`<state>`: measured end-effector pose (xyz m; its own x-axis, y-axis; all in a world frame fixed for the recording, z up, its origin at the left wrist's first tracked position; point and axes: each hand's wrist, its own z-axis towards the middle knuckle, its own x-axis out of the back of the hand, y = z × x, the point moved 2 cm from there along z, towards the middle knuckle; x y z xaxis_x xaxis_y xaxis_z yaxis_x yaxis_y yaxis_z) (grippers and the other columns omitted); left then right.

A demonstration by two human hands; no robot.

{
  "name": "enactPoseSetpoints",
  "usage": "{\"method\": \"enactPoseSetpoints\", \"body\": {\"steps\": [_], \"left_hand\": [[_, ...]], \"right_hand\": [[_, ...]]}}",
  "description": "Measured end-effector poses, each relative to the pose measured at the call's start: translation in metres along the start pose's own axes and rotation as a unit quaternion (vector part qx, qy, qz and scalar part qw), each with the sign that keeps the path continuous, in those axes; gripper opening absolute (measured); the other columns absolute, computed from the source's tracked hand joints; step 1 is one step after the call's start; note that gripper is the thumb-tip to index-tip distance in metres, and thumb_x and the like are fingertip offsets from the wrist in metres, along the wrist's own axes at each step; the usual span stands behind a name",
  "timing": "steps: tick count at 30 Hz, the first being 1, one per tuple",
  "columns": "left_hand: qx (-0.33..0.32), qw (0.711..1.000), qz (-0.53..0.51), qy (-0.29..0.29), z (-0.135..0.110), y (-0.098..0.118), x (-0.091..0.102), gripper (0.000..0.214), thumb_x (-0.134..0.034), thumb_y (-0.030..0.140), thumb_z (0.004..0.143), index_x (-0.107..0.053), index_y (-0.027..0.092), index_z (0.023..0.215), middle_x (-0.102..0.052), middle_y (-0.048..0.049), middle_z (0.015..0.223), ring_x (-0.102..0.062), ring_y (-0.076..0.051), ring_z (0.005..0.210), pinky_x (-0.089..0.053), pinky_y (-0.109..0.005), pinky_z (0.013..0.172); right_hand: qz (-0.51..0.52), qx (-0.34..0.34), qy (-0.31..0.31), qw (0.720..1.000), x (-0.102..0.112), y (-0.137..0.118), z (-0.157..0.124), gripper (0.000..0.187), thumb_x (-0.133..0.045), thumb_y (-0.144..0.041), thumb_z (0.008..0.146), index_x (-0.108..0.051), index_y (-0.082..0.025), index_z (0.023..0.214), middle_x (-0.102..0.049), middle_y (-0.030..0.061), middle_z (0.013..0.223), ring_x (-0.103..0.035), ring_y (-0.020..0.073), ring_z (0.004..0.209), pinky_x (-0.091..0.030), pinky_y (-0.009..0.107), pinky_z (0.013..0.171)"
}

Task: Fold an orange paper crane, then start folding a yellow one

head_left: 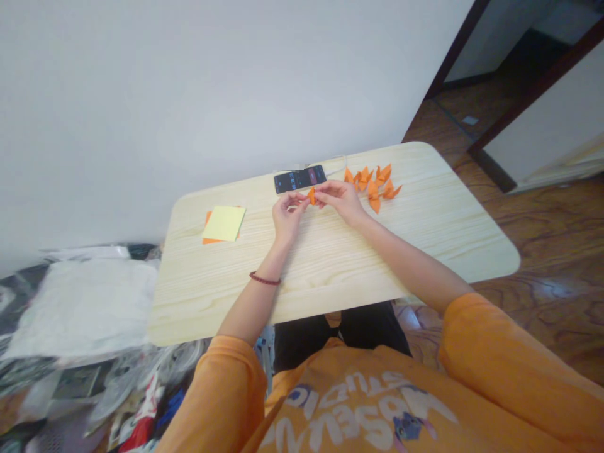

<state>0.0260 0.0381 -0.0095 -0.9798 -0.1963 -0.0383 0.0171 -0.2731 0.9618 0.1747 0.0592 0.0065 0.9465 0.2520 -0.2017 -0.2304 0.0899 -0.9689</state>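
Between my two hands is a small folded piece of orange paper, held up just above the table. My left hand pinches its left side with thumb and fingertips. From the other side, my right hand pinches its right edge. The fingertips hide part of the folds. Just right of my right hand, several folded orange paper cranes are grouped on the table. Behind the held paper lies a phone, its screen lit with a timer.
A pale wood-grain table with rounded corners stands against a white wall. To the left lie square paper sheets, yellow over orange. A white cable runs from the phone. Bags and clutter fill the floor at left.
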Motion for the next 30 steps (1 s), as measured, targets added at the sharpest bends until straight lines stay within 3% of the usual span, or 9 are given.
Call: {"method": "enactPoseSetpoints", "body": {"steps": [4, 13, 20, 25, 30], "left_hand": [[0.009, 0.999, -0.042, -0.011, -0.002, -0.001, -0.002, 0.019, -0.078, 0.030, 0.067, -0.068, 0.017, 0.075, -0.072, -0.0034, 0.081, -0.068, -0.014, 0.076, -0.054, -0.030, 0.078], [0.093, 0.983, -0.150, -0.045, -0.002, -0.004, -0.005, 0.032, -0.081, 0.042, 0.064, -0.073, 0.018, 0.084, -0.075, -0.0053, 0.091, -0.071, -0.017, 0.084, -0.056, -0.038, 0.088], [0.116, 0.981, -0.151, -0.048, 0.000, -0.009, -0.003, 0.029, -0.082, 0.041, 0.063, -0.074, 0.019, 0.081, -0.076, -0.0048, 0.090, -0.071, -0.018, 0.085, -0.057, -0.040, 0.089], [0.101, 0.986, -0.125, -0.045, -0.001, -0.007, -0.003, 0.034, -0.081, 0.043, 0.063, -0.074, 0.018, 0.084, -0.076, -0.0067, 0.090, -0.072, -0.019, 0.083, -0.059, -0.039, 0.083], [0.026, 0.999, -0.026, -0.030, -0.006, 0.002, -0.004, 0.034, -0.081, 0.038, 0.064, -0.072, 0.016, 0.088, -0.075, -0.0079, 0.084, -0.071, -0.017, 0.074, -0.059, -0.032, 0.072]], "right_hand": [[-0.010, 0.007, -0.013, 1.000, -0.001, 0.004, -0.001, 0.040, -0.085, -0.045, 0.054, -0.067, -0.016, 0.075, -0.069, 0.0006, 0.068, -0.062, 0.0119, 0.063, -0.054, 0.027, 0.064], [-0.003, -0.003, -0.002, 1.000, 0.001, 0.004, 0.001, 0.040, -0.085, -0.045, 0.054, -0.066, -0.016, 0.074, -0.066, -0.0002, 0.065, -0.060, 0.0106, 0.060, -0.052, 0.025, 0.060], [-0.004, -0.021, 0.004, 1.000, 0.001, 0.003, 0.001, 0.039, -0.083, -0.046, 0.055, -0.064, -0.017, 0.073, -0.065, -0.0007, 0.064, -0.058, 0.0098, 0.058, -0.051, 0.025, 0.059], [-0.021, -0.011, -0.002, 1.000, 0.000, 0.003, 0.000, 0.036, -0.081, -0.042, 0.058, -0.061, -0.017, 0.073, -0.063, -0.0013, 0.061, -0.058, 0.0099, 0.057, -0.050, 0.024, 0.057], [-0.059, 0.007, 0.009, 0.998, -0.002, 0.005, -0.001, 0.030, -0.080, -0.033, 0.056, -0.059, -0.017, 0.070, -0.061, -0.0022, 0.062, -0.058, 0.0097, 0.058, -0.048, 0.023, 0.057]]}}
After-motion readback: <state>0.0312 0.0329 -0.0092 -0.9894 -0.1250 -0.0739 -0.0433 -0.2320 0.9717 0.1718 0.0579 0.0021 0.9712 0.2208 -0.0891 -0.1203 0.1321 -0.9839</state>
